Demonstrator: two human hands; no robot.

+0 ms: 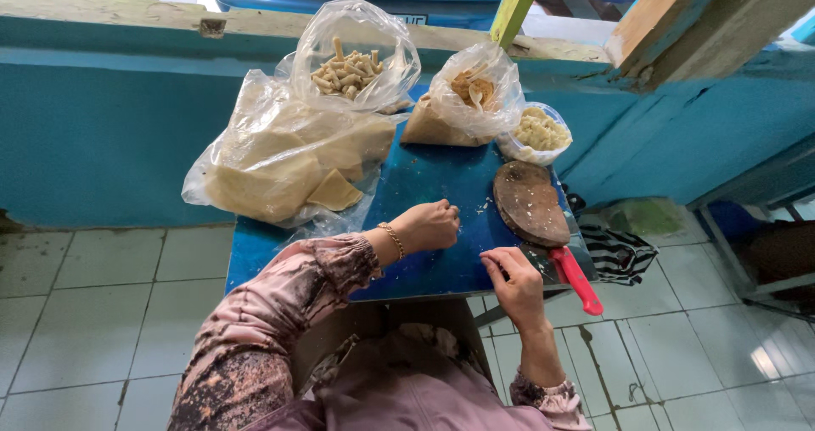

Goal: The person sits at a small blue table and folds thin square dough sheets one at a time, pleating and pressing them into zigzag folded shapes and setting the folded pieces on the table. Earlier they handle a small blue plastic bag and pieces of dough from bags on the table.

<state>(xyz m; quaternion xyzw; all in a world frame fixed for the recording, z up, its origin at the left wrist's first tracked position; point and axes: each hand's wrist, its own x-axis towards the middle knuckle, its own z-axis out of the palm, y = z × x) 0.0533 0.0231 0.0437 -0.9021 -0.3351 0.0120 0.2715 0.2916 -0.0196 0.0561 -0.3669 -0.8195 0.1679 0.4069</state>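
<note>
Both your hands rest on the small blue table (424, 185): your left hand (431, 225) curled closed mid-surface, your right hand (514, 285) at the near edge, fingers bent, holding nothing visible. Just right lie a round wooden board (528, 202) and red-handled knife (577, 280) overhanging the edge; plastic bags (280, 151) crowd the far side.

Four clear plastic bags stand along the far half of a small blue table (424, 185). Far left — large crumpled bag (272, 155) of flat pale-tan sheets, lying slumped. Behind it, an upright open-mouthed bag (356, 53) of short beige rolled sticks. Centre right — knotted bag (471, 95) of orange-brown pieces. Far right, just beside it, a small rounded bag (536, 134) of pale yellow bits. No screens visible.
</note>
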